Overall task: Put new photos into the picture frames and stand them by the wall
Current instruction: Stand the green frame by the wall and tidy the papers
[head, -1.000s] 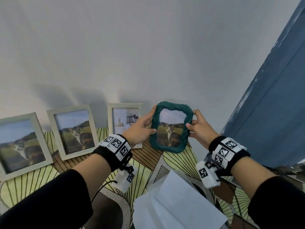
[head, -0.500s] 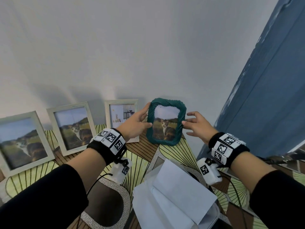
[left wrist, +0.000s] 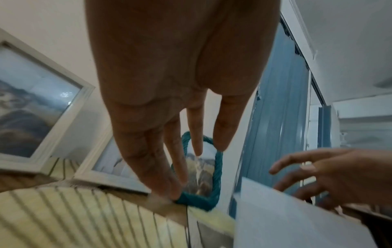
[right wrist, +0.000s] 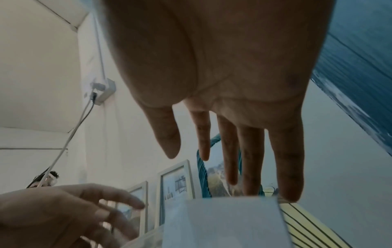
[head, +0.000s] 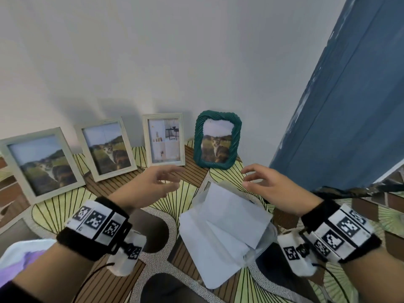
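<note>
Teal frame stands free by the wall while left hand and right hand hover apart, fingers loose, holding nothing.

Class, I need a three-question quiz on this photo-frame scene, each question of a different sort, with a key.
1. True or false: the left hand grips the teal frame.
2. How many frames stand along the wall?
3. Which white frame lacks a cat photo: A the large left frame, B the second frame, or C the frame beside the teal one?

Key: 1 false, both it and the right hand hover open, clear of the frame. 2 four. 3 C.
</note>
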`<state>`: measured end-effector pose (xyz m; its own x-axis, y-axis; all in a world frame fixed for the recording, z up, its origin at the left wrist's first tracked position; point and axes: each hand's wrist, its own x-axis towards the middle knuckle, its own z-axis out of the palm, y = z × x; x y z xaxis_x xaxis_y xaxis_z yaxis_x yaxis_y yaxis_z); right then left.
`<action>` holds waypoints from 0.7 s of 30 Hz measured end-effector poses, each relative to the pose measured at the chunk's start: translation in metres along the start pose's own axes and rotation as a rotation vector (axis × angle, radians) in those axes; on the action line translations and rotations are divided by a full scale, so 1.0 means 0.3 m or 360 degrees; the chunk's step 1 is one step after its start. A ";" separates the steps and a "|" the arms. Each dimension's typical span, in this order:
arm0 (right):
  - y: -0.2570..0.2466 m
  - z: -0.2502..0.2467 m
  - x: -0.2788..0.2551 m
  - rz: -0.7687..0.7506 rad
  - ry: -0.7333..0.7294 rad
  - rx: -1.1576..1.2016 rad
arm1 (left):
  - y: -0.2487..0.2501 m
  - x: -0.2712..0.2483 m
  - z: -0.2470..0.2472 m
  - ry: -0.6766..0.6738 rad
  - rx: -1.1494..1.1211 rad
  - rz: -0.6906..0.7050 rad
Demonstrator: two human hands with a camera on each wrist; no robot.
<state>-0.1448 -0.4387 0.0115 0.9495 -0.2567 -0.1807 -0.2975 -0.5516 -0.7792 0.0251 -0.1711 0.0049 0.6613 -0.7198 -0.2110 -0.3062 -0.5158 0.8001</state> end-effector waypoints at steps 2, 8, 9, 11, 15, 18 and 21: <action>0.009 0.029 -0.047 -0.0016 -0.0022 -0.0042 | -0.033 -0.024 0.035 -0.0145 0.0271 -0.0089; 0.018 0.097 -0.128 -0.0018 -0.0006 -0.0134 | -0.082 -0.039 0.138 -0.0272 0.0619 -0.0233; 0.020 0.105 -0.136 -0.0028 -0.0005 -0.0154 | -0.084 -0.037 0.149 -0.0286 0.0660 -0.0248; 0.026 0.119 -0.149 -0.0053 0.0005 -0.0178 | -0.084 -0.029 0.167 -0.0302 0.0778 -0.0253; 0.051 0.140 -0.156 -0.0058 0.0045 -0.0300 | -0.075 -0.009 0.197 -0.0326 0.1037 -0.0250; 0.075 0.157 -0.154 -0.0069 0.0090 -0.0449 | -0.079 0.007 0.220 -0.0315 0.1171 -0.0283; 0.093 0.168 -0.152 -0.0118 0.0185 -0.0492 | -0.083 0.019 0.240 -0.0287 0.1173 -0.0334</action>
<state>-0.1913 -0.4024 -0.0323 0.9571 -0.2859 -0.0467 -0.2613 -0.7822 -0.5656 -0.0127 -0.1958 -0.0567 0.6535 -0.6049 -0.4550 -0.6043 -0.7789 0.1678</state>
